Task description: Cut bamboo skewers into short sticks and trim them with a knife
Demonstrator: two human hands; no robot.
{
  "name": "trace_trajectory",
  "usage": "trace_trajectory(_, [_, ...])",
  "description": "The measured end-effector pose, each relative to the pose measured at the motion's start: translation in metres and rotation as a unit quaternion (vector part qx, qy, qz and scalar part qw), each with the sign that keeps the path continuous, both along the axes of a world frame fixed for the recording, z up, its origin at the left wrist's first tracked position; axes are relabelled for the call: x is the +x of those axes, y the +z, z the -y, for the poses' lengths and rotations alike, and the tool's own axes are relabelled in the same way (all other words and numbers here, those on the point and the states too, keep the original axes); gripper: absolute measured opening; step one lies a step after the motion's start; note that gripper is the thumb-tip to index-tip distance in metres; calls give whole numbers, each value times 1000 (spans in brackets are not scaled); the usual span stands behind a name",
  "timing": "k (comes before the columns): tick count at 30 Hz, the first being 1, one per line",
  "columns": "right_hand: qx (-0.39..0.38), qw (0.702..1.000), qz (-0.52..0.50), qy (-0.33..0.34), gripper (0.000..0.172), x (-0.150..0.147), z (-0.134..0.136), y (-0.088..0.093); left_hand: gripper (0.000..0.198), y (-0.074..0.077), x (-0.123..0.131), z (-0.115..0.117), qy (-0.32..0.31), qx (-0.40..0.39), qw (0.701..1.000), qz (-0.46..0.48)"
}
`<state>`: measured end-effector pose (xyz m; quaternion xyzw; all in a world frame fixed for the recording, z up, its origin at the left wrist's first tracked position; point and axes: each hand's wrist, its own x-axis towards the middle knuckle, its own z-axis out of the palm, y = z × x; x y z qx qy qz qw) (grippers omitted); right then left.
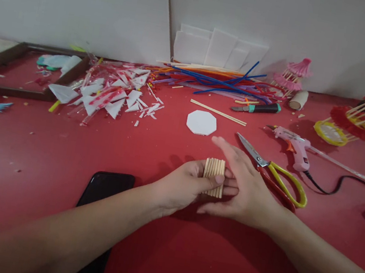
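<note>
Several short wooden sticks sit side by side in the left hand, above the red tabletop and on the near side of the white octagonal piece. Left is clamped on the row, thumb across the front, fingers behind. Right hand is spread, thumb and fingers apart around the row's right side; can't tell if it touches the left fingertips. Ends look close to level, not perfect: I'd nudge them flush with right fingertips under light left thumb pressure, as a hard squeeze could buckle the row. Mind the scissors just beside the right hand
</note>
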<state>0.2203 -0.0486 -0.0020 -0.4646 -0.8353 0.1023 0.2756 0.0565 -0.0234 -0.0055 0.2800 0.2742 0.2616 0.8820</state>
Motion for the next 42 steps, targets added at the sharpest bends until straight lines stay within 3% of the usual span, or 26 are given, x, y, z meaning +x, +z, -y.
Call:
trace_trajectory(3, [-12,1000,-5,-16,117,6,-1,2,10,2,-3,-1,-2,-6,1000,10])
trace_trajectory(10, [71,997,-13,11,76,14,-7,-4,15,1,-7,-4,-7,19,1000,9])
trace_trajectory(13, [88,996,-19,21,69,14,-8,-5,17,-1,-7,-3,-7,26,999,17])
trace_trajectory(23, [71,997,-24,16,63,14,-9,-6,21,-1,-7,-3,-16,34,999,-13])
trace_trajectory(29, [53,998,-22,35,87,15,-10,-5,20,2,-7,-5,24,50,998,-29])
trace_trajectory(31, [46,998,-27,30,77,15,-8,-3,20,2,-7,-6,33,59,997,-42])
trace_trajectory(34, [45,998,-35,-21,43,17,-7,1,20,1,-8,-7,46,76,994,-60])
trace_trajectory(36, [57,994,-37,-84,30,22,-12,4,20,0,-9,-7,47,81,993,-72])
trace_trajectory(40, [93,976,-6,-197,21,51,-52,11,19,0,-10,-7,35,85,989,-116])
trace_trajectory(42, [71,975,44,-205,24,73,-86,14,17,2,-10,-7,23,88,987,-132])
